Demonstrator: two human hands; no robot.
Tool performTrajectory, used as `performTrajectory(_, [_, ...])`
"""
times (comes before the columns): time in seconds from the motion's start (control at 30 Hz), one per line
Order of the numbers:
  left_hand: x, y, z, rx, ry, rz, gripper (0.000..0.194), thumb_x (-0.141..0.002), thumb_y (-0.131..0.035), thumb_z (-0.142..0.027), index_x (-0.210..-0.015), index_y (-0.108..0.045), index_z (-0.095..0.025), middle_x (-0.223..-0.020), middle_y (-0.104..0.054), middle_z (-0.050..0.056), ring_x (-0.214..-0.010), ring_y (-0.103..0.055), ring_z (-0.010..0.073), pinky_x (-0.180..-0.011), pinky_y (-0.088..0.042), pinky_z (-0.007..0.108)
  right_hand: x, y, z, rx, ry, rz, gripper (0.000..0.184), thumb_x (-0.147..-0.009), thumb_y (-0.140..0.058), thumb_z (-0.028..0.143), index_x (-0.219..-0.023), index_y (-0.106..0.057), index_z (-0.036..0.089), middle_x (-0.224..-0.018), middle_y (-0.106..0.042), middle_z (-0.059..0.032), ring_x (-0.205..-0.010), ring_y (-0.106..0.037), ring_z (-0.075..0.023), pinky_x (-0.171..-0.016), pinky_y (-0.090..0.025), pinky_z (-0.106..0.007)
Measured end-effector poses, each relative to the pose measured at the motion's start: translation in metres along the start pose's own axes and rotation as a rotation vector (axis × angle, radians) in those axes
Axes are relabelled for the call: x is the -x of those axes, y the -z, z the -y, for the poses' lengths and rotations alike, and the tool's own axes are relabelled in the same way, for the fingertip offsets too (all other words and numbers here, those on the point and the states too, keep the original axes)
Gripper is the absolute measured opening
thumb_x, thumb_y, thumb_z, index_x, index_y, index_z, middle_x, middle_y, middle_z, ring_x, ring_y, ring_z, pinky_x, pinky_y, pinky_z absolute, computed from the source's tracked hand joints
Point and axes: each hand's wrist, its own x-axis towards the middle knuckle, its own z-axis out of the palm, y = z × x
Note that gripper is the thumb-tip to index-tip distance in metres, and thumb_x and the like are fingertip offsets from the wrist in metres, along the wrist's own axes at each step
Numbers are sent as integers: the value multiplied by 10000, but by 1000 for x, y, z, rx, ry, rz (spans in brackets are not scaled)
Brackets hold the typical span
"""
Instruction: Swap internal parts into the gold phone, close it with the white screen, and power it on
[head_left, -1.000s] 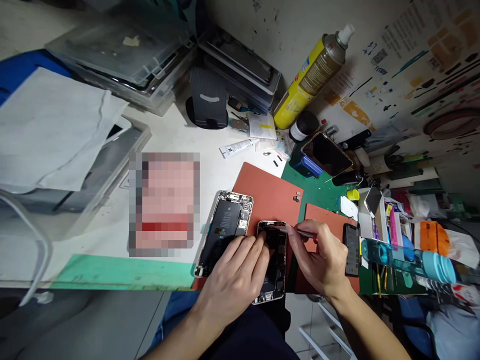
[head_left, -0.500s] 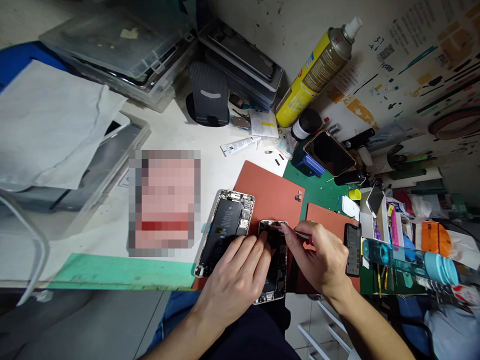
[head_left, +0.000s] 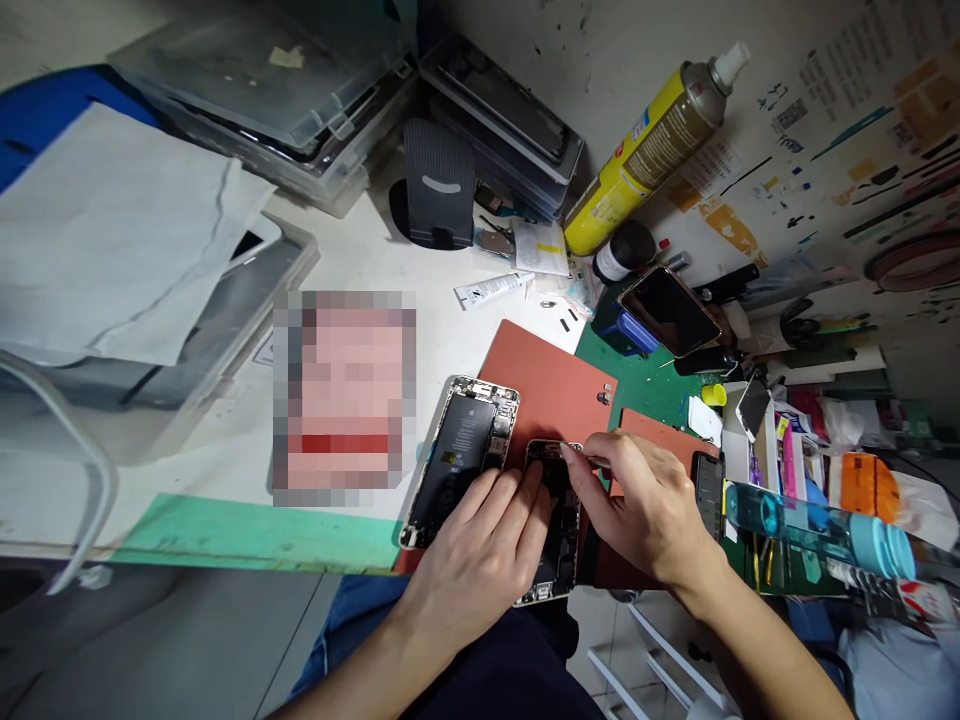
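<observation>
My left hand lies over the left side of an opened phone, its fingers together and bent down onto the inner parts, steadying it. The thumb and fingertips are hidden. At the phone's top end, my right hand is closed in a pinch around a thin metal tool; most of the tool is covered by the fingers. Left of the hands, a second opened phone shows its black battery and circuit board. It lies slanted, partly on the reddish-brown mat.
A smartphone lies just right of my right hand, near a blue water bottle. Farther back stand a yellow spray can, a black stand and a propped phone. White paper covers a plastic box at left.
The whole view has shifted slightly, so the bench things sit farther right. Both hands keep their places on the phone; the right fingers have turned a little, and less of the tool shows.
</observation>
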Motion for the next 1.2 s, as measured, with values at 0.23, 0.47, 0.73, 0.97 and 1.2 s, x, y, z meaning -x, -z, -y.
performTrajectory(0.23, [1, -1, 1, 11, -6, -12, 270, -957, -591, -11, -1169, -760, -5, -1169, -786, 212, -1036, -711, 323, -981, -599, 506, -1, 0, 0, 7, 25, -2, 116, -1073, -595, 123, -996, -583, 209, -737, -650, 15, -612, -587, -132, -605, -483, -282])
performTrajectory(0.47, [0, 1, 0, 0, -4, -5, 258, -957, -579, -11, -1142, -758, -18, -1158, -775, 211, -1058, -705, 316, -998, -591, 500, -2, -3, -5, -45, 3, -1, 41, -1070, -590, 163, -1058, -581, 202, -806, -694, -14, -664, -650, -148, -634, -528, -291])
performTrajectory(0.73, [0, 1, 0, 7, 5, 1, 269, -957, -568, -18, -1151, -755, -22, -1185, -771, 205, -1064, -697, 311, -1015, -582, 495, -2, -7, -5, 2, 16, -49, 82, -1055, -620, 139, -1049, -577, 208, -763, -686, 10, -604, -622, -135, -592, -495, -288])
performTrajectory(0.97, [0, 0, -1, -1, -2, -2, 262, -960, -586, -20, -1161, -755, -26, -1164, -783, 202, -1046, -715, 301, -1006, -596, 496, -2, -10, -1, 83, -16, -104, 126, -1059, -635, 157, -975, -576, 231, -698, -656, 41, -549, -573, -120, -565, -470, -281])
performTrajectory(1.2, [1, -1, 0, 15, -2, 2, 300, -957, -579, -17, -1199, -755, -4, -1179, -786, 209, -1063, -723, 322, -1007, -612, 503, -2, -10, 0, 48, -18, -56, 179, -1024, -589, 67, -983, -548, 237, -743, -658, 31, -607, -609, -130, -599, -485, -281])
